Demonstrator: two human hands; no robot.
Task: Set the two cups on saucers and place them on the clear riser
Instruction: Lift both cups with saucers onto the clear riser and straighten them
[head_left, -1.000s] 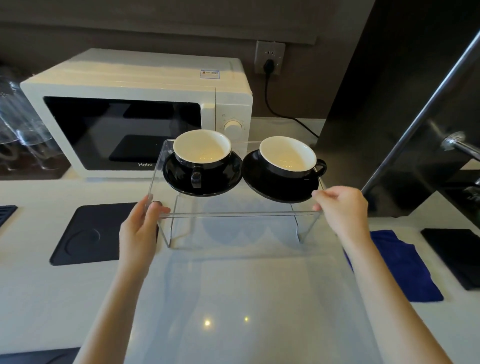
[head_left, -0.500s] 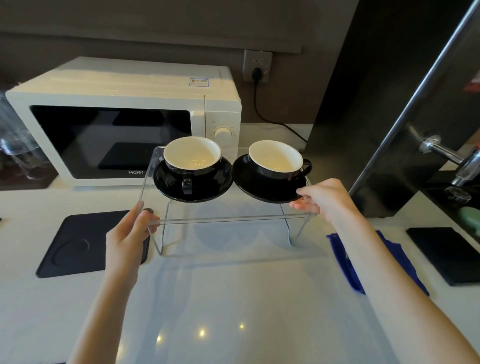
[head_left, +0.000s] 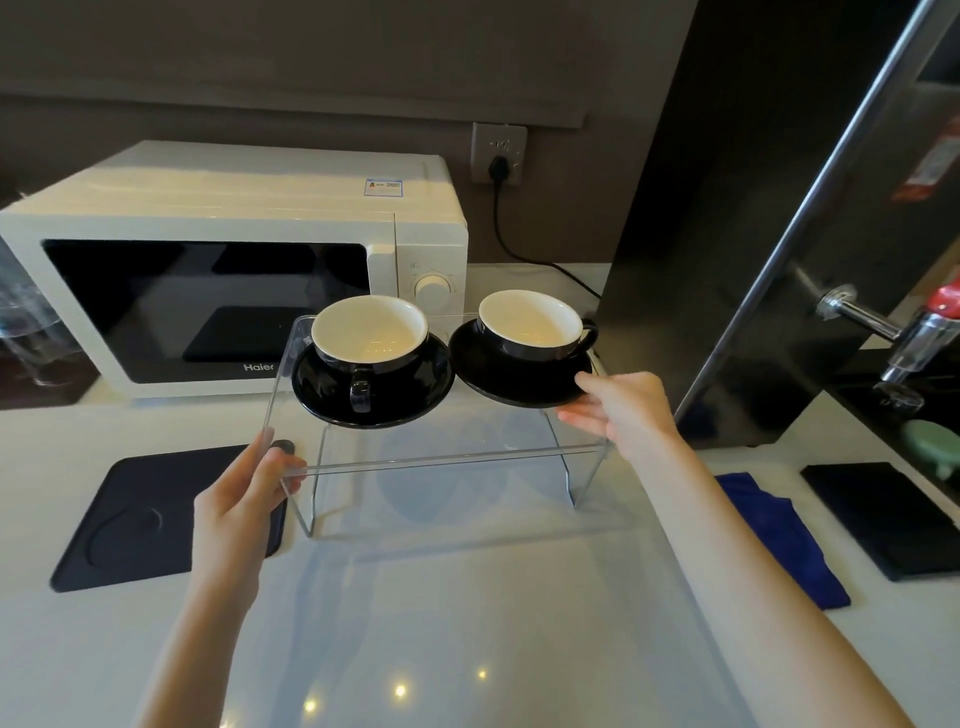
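Note:
Two black cups with white insides stand on black saucers on top of the clear riser (head_left: 467, 457). The left cup (head_left: 370, 335) sits on the left saucer (head_left: 415, 400) with its handle toward me. The right cup (head_left: 530, 325) sits on the right saucer (head_left: 483, 374), handle to the right. My left hand (head_left: 244, 493) grips the riser's front left corner. My right hand (head_left: 623, 410) holds the riser's right edge, fingers touching the right saucer's rim.
A white microwave (head_left: 234, 260) stands behind the riser, with a wall socket and black cable (head_left: 498, 166) to its right. A dark mat (head_left: 140, 519) lies at left, a blue cloth (head_left: 779, 535) and black mat (head_left: 883, 514) at right. A dark machine (head_left: 753, 208) rises at right.
My right hand has slid from the riser's front right corner further back along its right edge, up to the right saucer. The left hand keeps its grip on the front left corner.

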